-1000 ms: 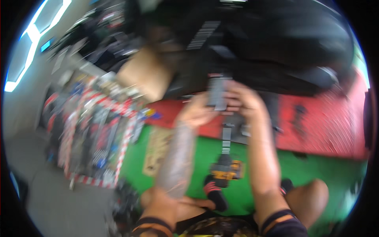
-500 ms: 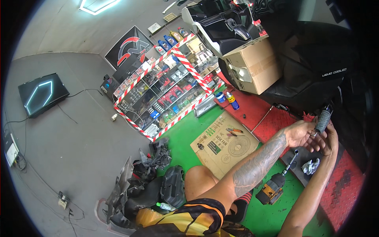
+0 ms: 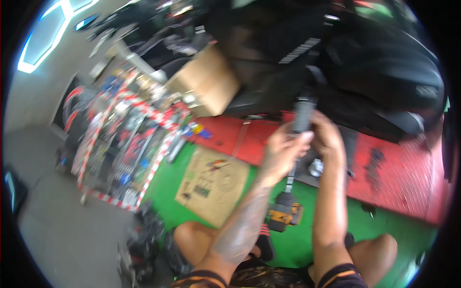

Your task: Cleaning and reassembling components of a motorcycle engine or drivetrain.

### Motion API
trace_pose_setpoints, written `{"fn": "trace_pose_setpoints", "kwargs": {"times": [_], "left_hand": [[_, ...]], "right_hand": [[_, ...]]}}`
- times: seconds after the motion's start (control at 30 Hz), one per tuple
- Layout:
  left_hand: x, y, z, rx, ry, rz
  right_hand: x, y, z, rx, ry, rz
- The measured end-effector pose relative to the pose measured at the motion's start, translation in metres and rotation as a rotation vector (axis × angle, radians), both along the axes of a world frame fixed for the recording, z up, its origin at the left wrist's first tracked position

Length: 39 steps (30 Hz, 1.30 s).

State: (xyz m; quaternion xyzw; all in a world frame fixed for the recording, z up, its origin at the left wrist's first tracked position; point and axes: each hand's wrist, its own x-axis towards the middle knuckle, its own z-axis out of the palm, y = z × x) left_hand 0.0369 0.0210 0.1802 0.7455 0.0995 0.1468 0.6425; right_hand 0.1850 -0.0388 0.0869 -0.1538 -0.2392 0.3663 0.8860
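Observation:
A grey textured cylindrical part (image 3: 303,116) hangs upright beneath the black bodywork of a motorbike (image 3: 269,72). My left hand (image 3: 284,148) is closed about its lower end, thumb toward the right. From the other side my right hand (image 3: 327,133) curls against the same part, its fingertips partly hidden behind it. Blur hides the finer detail of the grip. Below my hands, a black and yellow cordless power tool (image 3: 284,212) lies on the green floor, with a long metal extension pointing up toward them. Crumpled silver foil (image 3: 316,168) sits near my right wrist on a dark mat.
A red metal platform (image 3: 384,177) runs under the motorbike. Flattened cardboard (image 3: 211,185) lies on the green floor, left of my left forearm. Farther back stand a cardboard box (image 3: 209,81) and a glass display case (image 3: 127,149) with red-and-white edging. Dark plastic parts (image 3: 141,240) lie at lower left.
My view has swung right, so the hands and the grey part now appear nearer the middle. Both hands stay at its lower end.

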Motion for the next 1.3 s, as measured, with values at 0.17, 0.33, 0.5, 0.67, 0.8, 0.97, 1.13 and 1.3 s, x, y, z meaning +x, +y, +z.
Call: {"fn": "trace_pose_setpoints", "kwargs": {"times": [0.17, 0.33, 0.5, 0.67, 0.8, 0.97, 1.13, 1.3], "left_hand": [[-0.011, -0.008, -0.028, -0.955, -0.012, -0.283], [0.0, -0.013, -0.037, -0.841, -0.131, -0.087], [0.001, -0.023, -0.031, -0.912, -0.162, -0.098], [0.009, -0.023, -0.031, -0.462, -0.124, 0.156], [0.013, -0.007, -0.026, 0.821, -0.215, 0.211], [0.002, 0.007, -0.028, 0.723, -0.094, 0.174], [-0.009, 0.003, -0.038, -0.482, -0.032, 0.051], [0.0, -0.009, -0.045, -0.825, 0.014, -0.09]], "right_hand": [[-0.003, -0.009, 0.014, -0.14, 0.153, -0.013], [-0.001, -0.006, 0.014, -0.101, 0.11, 0.052], [0.0, -0.003, 0.013, -0.015, 0.117, 0.093], [-0.004, -0.009, 0.017, -0.041, 0.121, 0.086], [-0.005, -0.014, 0.018, -0.122, 0.131, 0.053], [-0.007, -0.005, 0.018, -0.107, 0.216, 0.035], [-0.002, -0.004, 0.012, -0.081, 0.224, 0.024], [0.0, -0.006, 0.012, -0.034, 0.223, 0.072]]}}
